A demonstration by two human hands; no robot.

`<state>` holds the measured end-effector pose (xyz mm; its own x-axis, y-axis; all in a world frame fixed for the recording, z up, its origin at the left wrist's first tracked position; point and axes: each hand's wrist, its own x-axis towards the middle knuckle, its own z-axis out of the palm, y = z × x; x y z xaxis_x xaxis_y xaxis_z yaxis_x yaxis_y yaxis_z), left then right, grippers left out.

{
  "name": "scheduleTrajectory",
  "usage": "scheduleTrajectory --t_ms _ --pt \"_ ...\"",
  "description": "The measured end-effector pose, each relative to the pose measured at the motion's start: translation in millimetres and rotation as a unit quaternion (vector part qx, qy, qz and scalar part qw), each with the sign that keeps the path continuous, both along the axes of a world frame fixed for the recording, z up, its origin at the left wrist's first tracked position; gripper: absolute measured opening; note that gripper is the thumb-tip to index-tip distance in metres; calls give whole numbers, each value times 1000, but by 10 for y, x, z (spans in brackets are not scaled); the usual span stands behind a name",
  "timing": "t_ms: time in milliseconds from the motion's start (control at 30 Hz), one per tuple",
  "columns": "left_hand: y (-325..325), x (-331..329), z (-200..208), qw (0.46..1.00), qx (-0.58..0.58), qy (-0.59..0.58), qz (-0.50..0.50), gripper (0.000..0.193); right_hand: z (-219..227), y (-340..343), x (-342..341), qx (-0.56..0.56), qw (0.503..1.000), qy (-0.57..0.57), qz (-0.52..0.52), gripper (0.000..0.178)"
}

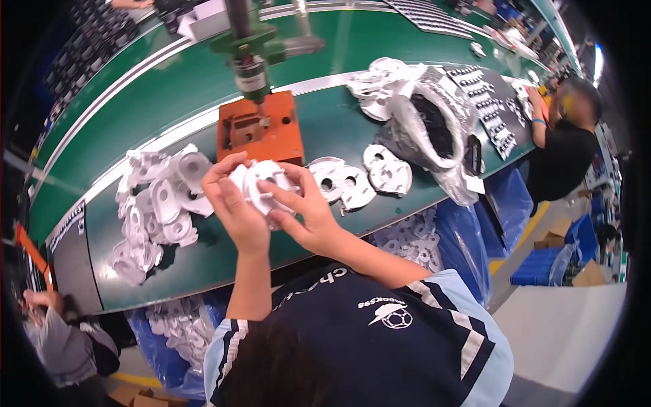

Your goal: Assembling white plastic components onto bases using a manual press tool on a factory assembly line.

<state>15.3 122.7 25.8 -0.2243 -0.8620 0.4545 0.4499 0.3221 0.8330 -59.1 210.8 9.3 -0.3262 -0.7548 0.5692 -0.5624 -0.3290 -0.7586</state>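
Observation:
Both my hands are closed round a white moulded plastic part [252, 186], held up just in front of an orange fixture block [290, 150]. My left hand [234, 207] grips its left side, fingers curled at the far edge. From the right, my right hand [308, 216] lays fingers and thumb across its face, which hides some of the part. Above the fixture stands a green press with a vertical spindle [249, 71], its tip close over the block. Right of my hands lie several white plastic parts [354, 186] with round dark holes.
A heap of white parts [163, 197] lies on the green bench at left. At right stand a clear plastic bag [451, 159] with a dark inside and a dark tray of small parts [485, 102]. Blue-lined bins [461, 237] hang under the front edge. People work at both sides.

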Motion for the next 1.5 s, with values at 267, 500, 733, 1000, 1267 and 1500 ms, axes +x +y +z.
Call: scheduleTrajectory --t_ms 267,500,733,1000,1267,1500 --pt "93 17 -174 955 122 56 -266 55 150 50 -329 13 991 -130 -16 86" --pt "-174 171 188 978 -9 -99 -185 40 184 322 -1001 33 984 148 -98 65" --pt "-1073 7 27 755 -476 -443 80 43 -98 1144 -2738 410 723 269 -487 34" --pt "-1214 -142 -354 710 -541 -424 157 36 -182 1050 -2734 369 762 227 -482 22" --pt "-1208 -192 -314 670 -528 -510 109 24 -98 1051 -2588 229 793 239 -512 18" --pt "-1318 -101 -362 721 -547 -424 36 17 244 351 -1951 -2 936 146 -320 16"
